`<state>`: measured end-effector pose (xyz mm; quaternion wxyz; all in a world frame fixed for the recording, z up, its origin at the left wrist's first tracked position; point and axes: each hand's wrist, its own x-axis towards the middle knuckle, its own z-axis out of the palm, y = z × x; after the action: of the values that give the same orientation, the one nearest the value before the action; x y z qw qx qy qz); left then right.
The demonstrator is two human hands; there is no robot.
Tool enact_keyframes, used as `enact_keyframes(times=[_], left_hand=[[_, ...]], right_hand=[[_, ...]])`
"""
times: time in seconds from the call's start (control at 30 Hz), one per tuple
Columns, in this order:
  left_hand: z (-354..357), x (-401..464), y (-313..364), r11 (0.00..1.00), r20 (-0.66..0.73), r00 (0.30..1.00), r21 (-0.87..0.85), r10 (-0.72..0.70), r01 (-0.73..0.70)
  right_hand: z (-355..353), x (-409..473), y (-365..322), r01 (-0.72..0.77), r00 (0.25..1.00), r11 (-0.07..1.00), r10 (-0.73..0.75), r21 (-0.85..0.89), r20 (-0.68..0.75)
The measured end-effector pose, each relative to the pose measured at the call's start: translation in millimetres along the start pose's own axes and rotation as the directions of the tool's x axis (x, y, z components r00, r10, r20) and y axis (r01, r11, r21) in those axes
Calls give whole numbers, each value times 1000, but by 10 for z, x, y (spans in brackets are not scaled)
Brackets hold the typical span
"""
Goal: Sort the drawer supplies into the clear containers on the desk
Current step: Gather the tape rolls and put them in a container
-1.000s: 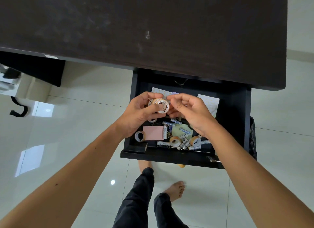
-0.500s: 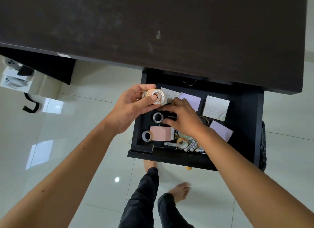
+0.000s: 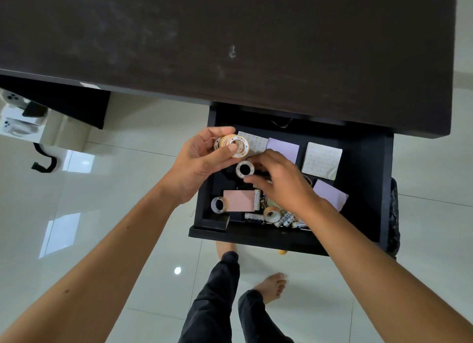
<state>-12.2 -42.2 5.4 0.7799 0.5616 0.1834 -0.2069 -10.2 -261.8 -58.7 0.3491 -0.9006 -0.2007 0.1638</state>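
An open black drawer [image 3: 368, 184] sticks out from under the dark desk [image 3: 230, 40]. My left hand [image 3: 197, 163] holds a small stack of clear tape rolls [image 3: 234, 146] above the drawer's back left corner. My right hand [image 3: 284, 181] reaches down into the drawer, its fingertips touching a clear tape roll [image 3: 245, 169] that lies there. More tape rolls [image 3: 219, 204] [image 3: 271, 214], several batteries [image 3: 286, 218], a pink note pad [image 3: 239, 200], purple pads [image 3: 282, 148] and white patterned pads [image 3: 322, 160] lie inside. No clear containers are in view.
Pale glossy floor tiles [image 3: 128, 189] surround the desk. My legs in dark trousers and a bare foot [image 3: 271, 286] stand below the drawer front. White boxes and a black cable [image 3: 44, 163] sit at the far left.
My right hand left the stack in my left hand and dropped into the drawer onto a loose tape roll. The left hand kept holding the stack, shifted slightly left.
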Motion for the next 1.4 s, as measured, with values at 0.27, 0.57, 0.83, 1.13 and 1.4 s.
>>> enact_keyframes(times=[0.27, 0.57, 0.83, 1.13, 1.4], left_hand=[[309, 129, -167, 999, 102, 994, 12, -36, 35], [742, 210, -431, 988, 172, 980, 132, -97, 75], [922, 202, -495, 981, 197, 975, 180, -102, 67], [930, 202, -563, 975, 161, 980, 205, -115, 80], [731, 190, -574, 976, 96, 988, 196, -118, 97]], right_hand=[[-697, -494, 133, -100, 953, 978, 147, 182, -265], [-801, -719, 156, -74, 953, 983, 119, 169, -277], [-773, -771, 254, -120, 949, 977, 166, 178, -270], [-732, -757, 214, -107, 957, 963, 167, 246, -238], [-684, -932, 580, -283, 959, 942, 274, 177, 77]])
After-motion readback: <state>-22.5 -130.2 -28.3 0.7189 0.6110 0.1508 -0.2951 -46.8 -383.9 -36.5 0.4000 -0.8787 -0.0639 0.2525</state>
